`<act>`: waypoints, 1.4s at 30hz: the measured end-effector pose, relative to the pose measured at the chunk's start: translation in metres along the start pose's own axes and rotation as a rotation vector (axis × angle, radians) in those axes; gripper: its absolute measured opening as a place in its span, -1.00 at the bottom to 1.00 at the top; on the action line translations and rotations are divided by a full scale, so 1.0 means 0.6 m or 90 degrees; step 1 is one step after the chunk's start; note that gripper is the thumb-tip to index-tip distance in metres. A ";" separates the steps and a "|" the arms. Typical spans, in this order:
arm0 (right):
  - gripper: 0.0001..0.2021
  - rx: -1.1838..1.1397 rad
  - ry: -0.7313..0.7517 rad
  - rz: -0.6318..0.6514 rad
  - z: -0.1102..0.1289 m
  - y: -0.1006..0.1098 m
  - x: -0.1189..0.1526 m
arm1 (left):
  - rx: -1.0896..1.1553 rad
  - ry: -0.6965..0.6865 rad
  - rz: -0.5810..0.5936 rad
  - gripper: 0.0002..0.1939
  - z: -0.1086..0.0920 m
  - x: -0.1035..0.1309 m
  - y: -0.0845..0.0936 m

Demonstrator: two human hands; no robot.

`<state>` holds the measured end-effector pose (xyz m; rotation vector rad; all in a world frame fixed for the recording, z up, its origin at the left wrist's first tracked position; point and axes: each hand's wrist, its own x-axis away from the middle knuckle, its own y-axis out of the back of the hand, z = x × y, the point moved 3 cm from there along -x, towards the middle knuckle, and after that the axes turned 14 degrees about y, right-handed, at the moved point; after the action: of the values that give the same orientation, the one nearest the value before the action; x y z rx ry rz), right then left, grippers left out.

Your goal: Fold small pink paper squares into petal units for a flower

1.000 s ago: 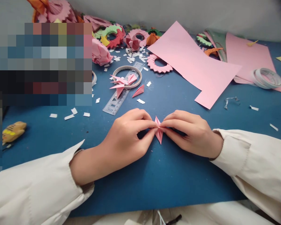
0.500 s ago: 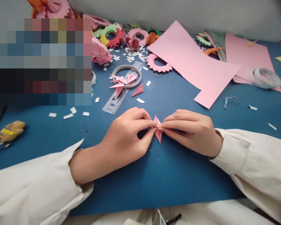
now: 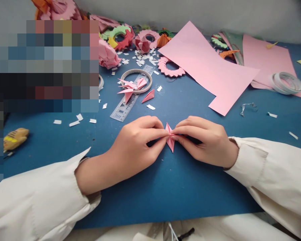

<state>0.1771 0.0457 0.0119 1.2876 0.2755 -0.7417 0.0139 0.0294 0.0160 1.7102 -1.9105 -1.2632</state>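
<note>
Between my two hands is a small folded pink paper piece (image 3: 171, 143), pointed at its top and bottom ends. My left hand (image 3: 142, 142) pinches its left side between thumb and forefinger. From the other side, my right hand (image 3: 200, 139) grips it with thumb and fingertips, which cover its middle. Beyond my left hand lies a roll of tape (image 3: 149, 80) on a clear plastic ruler (image 3: 119, 112). Several pink folded pieces (image 3: 128, 93) rest on the tape, and one more pink folded piece (image 3: 148, 96) lies just right of it.
Large pink sheets (image 3: 205, 70) spread across the right back, with white tape rolls (image 3: 288, 83) on one. Folded paper rings (image 3: 167, 68) and white scraps (image 3: 140, 62) crowd the back. A yellow-brown striped object (image 3: 16, 139) sits at left on the blue table (image 3: 180, 194).
Both hands keep hold of the pink folded paper. My right thumb and fingers have shifted slightly on it. The view has moved a little.
</note>
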 end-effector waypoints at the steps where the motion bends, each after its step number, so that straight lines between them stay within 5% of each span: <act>1: -0.90 0.006 -0.006 0.001 0.000 0.000 0.001 | -0.004 -0.004 0.000 -0.86 0.000 0.000 0.000; 19: -0.91 0.130 0.073 0.072 0.005 -0.004 0.007 | -0.034 -0.006 0.038 -0.86 0.008 0.005 -0.010; 42: -0.90 0.197 0.057 0.105 0.007 -0.002 0.006 | -0.014 0.025 0.040 -0.86 0.009 0.006 -0.010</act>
<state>0.1782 0.0401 0.0102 1.6192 0.1260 -0.6009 0.0131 0.0291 0.0071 1.6398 -1.9059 -1.2138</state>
